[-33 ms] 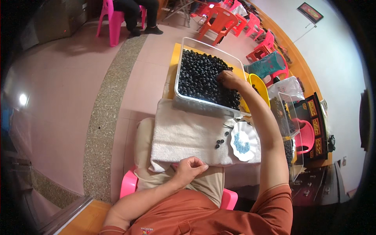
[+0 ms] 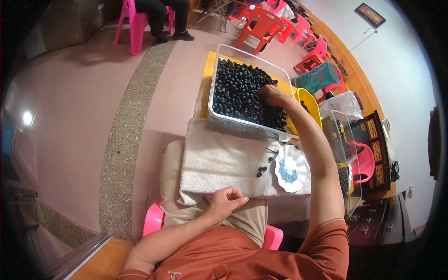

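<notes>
My right hand (image 2: 273,95) reaches into the right side of a clear plastic bin (image 2: 210,105), its fingers curled down among many small black ring-shaped beads (image 2: 240,86). The hand hides whatever its fingertips grip. Over my lap, at the near edge of a white towel (image 2: 224,163), my left hand (image 2: 226,203) is closed in a pinch, thumb against fingers; anything between them is too small to make out. A white scalloped dish (image 2: 300,169) on the towel holds tiny blue beads (image 2: 287,173). Several loose black beads (image 2: 262,169) lie left of the dish.
A yellow bowl (image 2: 311,105) with dark pieces stands right of the bin. More clear containers (image 2: 343,135) sit beyond my right forearm. Pink and red plastic chairs (image 2: 261,28) stand at the back. A person's legs (image 2: 170,18) show by a pink chair at the far left.
</notes>
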Available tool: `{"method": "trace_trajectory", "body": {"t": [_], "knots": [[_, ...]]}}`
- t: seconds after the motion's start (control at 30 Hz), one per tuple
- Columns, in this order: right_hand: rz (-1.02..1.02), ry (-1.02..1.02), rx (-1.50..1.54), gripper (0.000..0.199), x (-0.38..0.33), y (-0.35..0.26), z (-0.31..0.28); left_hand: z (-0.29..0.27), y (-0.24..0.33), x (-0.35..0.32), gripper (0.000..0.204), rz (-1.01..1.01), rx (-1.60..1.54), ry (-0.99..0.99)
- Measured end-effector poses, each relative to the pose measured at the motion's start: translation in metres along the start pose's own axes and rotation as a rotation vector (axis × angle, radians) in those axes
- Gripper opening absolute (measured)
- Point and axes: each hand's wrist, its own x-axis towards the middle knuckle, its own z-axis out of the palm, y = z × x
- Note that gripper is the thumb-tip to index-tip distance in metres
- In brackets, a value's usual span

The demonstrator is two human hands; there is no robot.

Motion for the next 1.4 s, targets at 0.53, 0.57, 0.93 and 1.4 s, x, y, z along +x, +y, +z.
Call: {"method": "trace_trajectory", "body": {"t": [0.53,0.57,0.93,1.4], "knots": [[0.075,-0.256,-0.038,0.026,0.019,-0.015,-0.009,0.000,0.001,0.000,0.014,0.003,0.017,-0.004],[0.081,-0.256,-0.040,0.026,0.018,-0.008,-0.007,0.001,0.000,0.001,0.014,0.012,0.015,-0.011],[0.189,-0.278,0.017,0.026,0.019,-0.027,-0.006,0.002,0.003,-0.001,0.014,-0.017,-0.003,-0.006],[0.263,-0.283,-0.158,0.035,0.014,-0.064,-0.009,0.001,-0.003,-0.002,0.014,-0.002,-0.014,0.002]]}}
